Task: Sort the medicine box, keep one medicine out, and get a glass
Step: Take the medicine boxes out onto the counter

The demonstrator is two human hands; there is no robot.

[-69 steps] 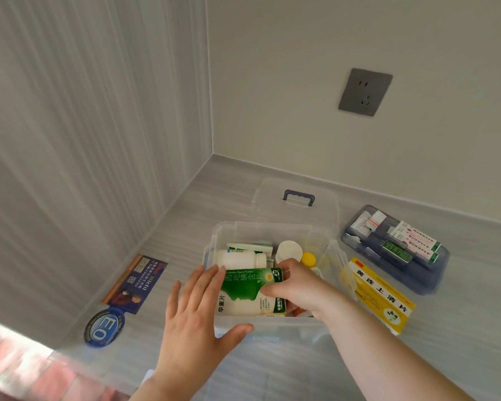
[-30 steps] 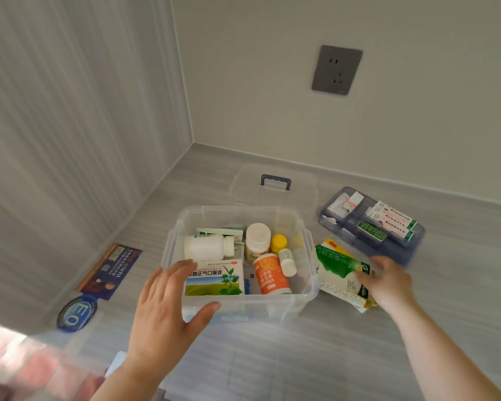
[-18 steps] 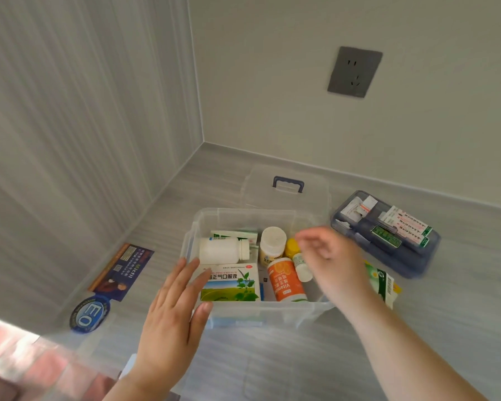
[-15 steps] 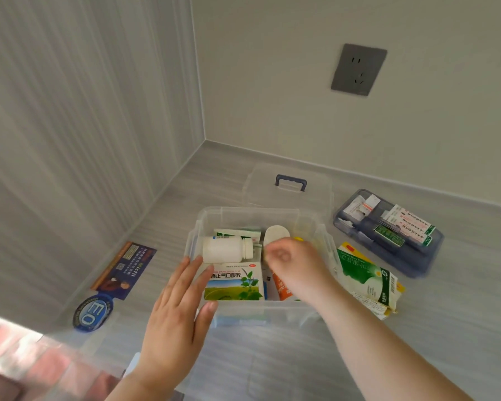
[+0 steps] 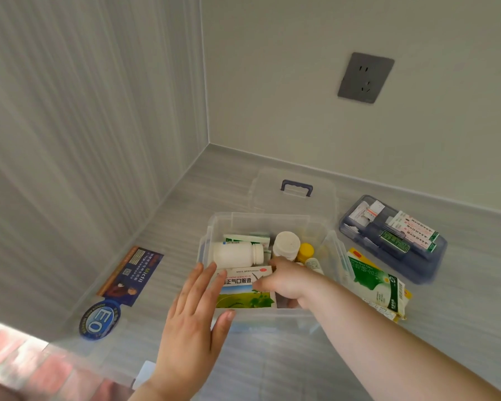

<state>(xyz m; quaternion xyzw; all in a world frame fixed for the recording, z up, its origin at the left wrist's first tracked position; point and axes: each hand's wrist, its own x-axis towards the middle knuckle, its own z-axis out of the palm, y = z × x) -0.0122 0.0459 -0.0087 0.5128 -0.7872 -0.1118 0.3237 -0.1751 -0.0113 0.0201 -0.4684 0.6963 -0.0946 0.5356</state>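
The clear plastic medicine box [image 5: 261, 217] stands open on the grey counter. My left hand [image 5: 194, 311] lies flat, fingers apart, on its front left rim. My right hand [image 5: 284, 280] is inside the box, fingers closed on the right edge of a white carton with a green landscape print [image 5: 243, 296]. Behind it lie a white bottle on its side [image 5: 236, 254], an upright white-capped bottle [image 5: 286, 245] and a yellow-capped one [image 5: 305, 251]. A green-and-white carton [image 5: 373, 282] rests outside, right of the box, on a yellow carton [image 5: 356, 254]. No glass is in view.
The clear lid with a blue handle [image 5: 297, 188] lies behind the box. A blue tray [image 5: 425, 270] holding small packets sits at the right. Two stickers [image 5: 130, 274] mark the counter's left side by the wall. A grey socket [image 5: 365, 78] is on the back wall.
My right hand put the green-and-white carton down outside on the right, came back into the box and closed on the landscape carton. My left hand stayed on the front rim.
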